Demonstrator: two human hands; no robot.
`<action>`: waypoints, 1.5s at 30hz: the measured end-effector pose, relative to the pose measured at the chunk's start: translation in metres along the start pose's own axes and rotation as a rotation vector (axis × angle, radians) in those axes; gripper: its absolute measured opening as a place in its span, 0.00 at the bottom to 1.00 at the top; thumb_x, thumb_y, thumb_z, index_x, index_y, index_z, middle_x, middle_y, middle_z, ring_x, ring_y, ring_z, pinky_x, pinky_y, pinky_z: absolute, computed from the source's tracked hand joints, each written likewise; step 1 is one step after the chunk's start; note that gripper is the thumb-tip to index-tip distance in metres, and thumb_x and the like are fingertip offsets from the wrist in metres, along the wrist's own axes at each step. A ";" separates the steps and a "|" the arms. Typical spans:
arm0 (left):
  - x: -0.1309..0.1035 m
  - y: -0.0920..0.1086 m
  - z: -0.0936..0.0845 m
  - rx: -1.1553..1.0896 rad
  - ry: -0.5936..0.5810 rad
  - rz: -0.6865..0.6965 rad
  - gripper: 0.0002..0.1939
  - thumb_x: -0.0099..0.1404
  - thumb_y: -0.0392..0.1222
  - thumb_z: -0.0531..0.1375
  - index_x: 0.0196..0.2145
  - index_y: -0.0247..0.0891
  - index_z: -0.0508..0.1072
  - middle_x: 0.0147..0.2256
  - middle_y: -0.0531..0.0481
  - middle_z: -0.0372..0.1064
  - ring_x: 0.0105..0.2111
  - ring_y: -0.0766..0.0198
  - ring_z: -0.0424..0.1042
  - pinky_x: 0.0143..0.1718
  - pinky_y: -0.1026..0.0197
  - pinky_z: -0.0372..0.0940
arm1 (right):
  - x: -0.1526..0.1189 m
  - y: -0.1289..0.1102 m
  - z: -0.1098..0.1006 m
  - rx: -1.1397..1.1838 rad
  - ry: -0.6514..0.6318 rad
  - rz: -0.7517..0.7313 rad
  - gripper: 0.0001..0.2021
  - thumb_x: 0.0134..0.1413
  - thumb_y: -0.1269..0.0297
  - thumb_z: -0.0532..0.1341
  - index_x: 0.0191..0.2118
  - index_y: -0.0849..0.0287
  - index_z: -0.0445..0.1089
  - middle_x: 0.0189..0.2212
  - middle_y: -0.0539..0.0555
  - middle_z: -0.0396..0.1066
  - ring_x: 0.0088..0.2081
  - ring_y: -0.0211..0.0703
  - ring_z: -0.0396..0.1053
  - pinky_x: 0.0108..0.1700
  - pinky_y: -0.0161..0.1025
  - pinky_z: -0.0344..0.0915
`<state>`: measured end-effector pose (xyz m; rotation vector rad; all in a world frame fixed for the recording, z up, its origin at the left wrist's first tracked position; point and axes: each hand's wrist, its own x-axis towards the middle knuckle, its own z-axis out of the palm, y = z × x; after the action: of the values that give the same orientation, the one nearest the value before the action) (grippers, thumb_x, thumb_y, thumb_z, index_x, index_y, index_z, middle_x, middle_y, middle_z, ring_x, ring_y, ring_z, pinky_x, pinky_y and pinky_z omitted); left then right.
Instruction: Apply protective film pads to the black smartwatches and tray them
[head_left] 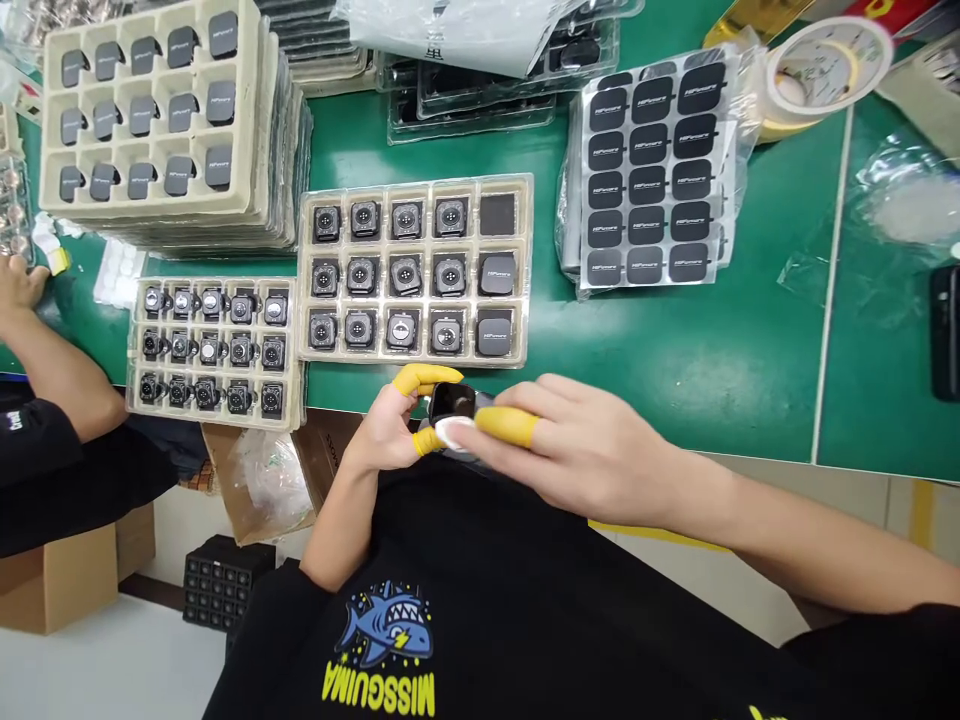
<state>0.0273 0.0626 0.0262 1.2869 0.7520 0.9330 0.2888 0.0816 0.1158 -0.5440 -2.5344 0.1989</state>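
Note:
Just in front of my shirt, my left hand (394,415), with yellow finger cots on thumb and forefinger, grips a smartwatch (452,398) by its edges. The watch's dark screen faces up. From the right, my right hand (592,440), one finger in a yellow cot, pinches a white round pad (452,433) against the near side of the watch. The fingers partly hide pad and watch. Beyond my hands lies a tray (414,365) of watch bodies, most with their sensor backs up. Its right column shows two dark printed covers and one bare pocket.
A smaller watch tray (217,420) lies to the left, below a tall stack of trays (150,215). Black label sheets (646,190) and tape rolls (825,70) are at the right. A co-worker's arm (67,365) rests at the far left. An open carton (225,490) stands below the table edge.

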 end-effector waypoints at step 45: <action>-0.007 0.005 -0.009 0.012 -0.002 -0.087 0.35 0.62 0.60 0.79 0.60 0.40 0.79 0.49 0.42 0.83 0.47 0.54 0.85 0.50 0.57 0.79 | 0.018 0.003 0.019 -0.067 0.000 -0.177 0.10 0.78 0.73 0.60 0.48 0.61 0.80 0.38 0.53 0.79 0.40 0.42 0.71 0.35 0.44 0.58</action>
<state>0.0155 0.0603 0.0296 1.2562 0.8065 0.8583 0.2656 0.0915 0.1070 -0.3414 -2.5799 0.0497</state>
